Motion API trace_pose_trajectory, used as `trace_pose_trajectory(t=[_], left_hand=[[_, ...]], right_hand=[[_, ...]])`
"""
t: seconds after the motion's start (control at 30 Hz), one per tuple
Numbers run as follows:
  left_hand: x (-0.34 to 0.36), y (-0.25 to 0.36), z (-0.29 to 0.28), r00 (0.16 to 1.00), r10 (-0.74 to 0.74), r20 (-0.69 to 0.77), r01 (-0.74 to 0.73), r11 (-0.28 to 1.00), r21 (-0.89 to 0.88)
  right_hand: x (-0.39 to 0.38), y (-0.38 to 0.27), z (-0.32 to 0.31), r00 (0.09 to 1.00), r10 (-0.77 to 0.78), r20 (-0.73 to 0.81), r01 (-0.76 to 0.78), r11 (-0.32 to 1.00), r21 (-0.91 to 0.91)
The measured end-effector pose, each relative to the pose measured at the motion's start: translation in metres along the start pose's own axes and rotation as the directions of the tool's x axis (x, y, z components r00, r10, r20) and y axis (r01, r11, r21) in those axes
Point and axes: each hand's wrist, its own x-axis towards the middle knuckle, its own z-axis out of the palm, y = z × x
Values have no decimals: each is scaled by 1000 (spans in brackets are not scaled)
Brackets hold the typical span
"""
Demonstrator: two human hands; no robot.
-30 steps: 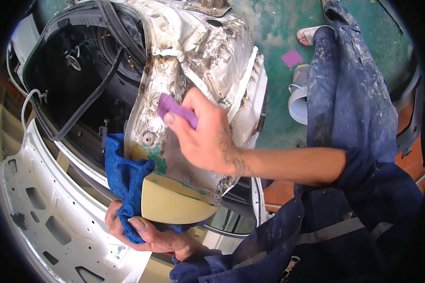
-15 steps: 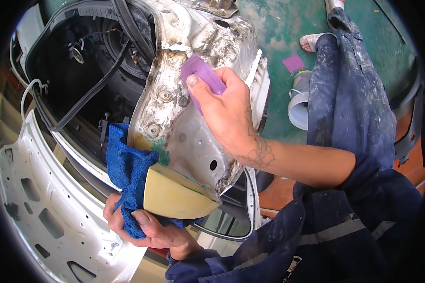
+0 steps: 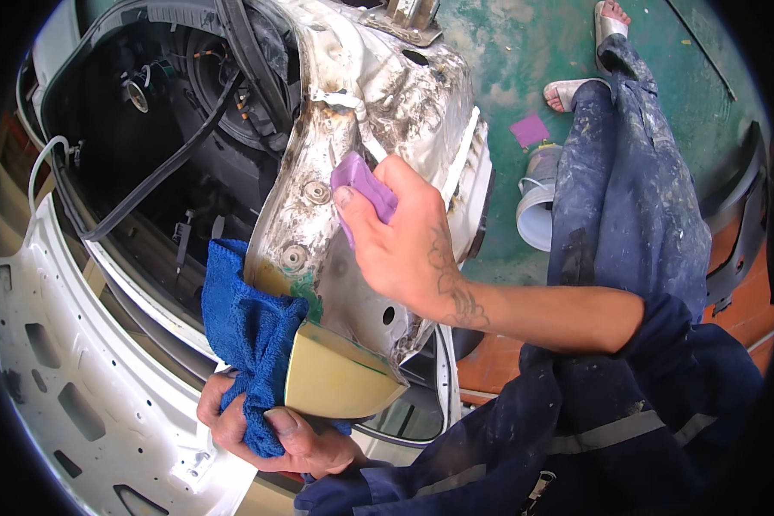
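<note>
Left hand (image 3: 305, 447) down at 7 o'clock is clenched round a blue cloth (image 3: 254, 331), while a purple block (image 3: 368, 187) is pinched in the right hand (image 3: 404, 254) just shy of 12, over grimy white bodywork (image 3: 413, 112), so rubbing's probably being done and a steady grip's called for next.

I'm watching from afar, and the right hand (image 3: 408, 249) hides its own curled fingers and part of the purple pad (image 3: 368, 185). Down here, the blue cloth (image 3: 254, 314) covers the left hand's (image 3: 305, 445) palm from me. A trouser leg (image 3: 580, 189) masks the bucket's (image 3: 537, 219) edge; the white panel (image 3: 138, 400) runs off the bottom, and I can't read the dark cavity's (image 3: 103, 159) depths.
</note>
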Motion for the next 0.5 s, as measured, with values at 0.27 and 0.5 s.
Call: trace_pose_trajectory(t=[0.27, 0.5], left_hand=[[2, -10, -13, 995, 42, 85, -39, 999, -33], [-2, -9, -16, 993, 23, 118, -20, 999, -29]], right_hand=[[-5, 3, 4, 996, -62, -60, 65, 996, 55], [20, 9, 6, 988, -148, -32, 149, 989, 12]])
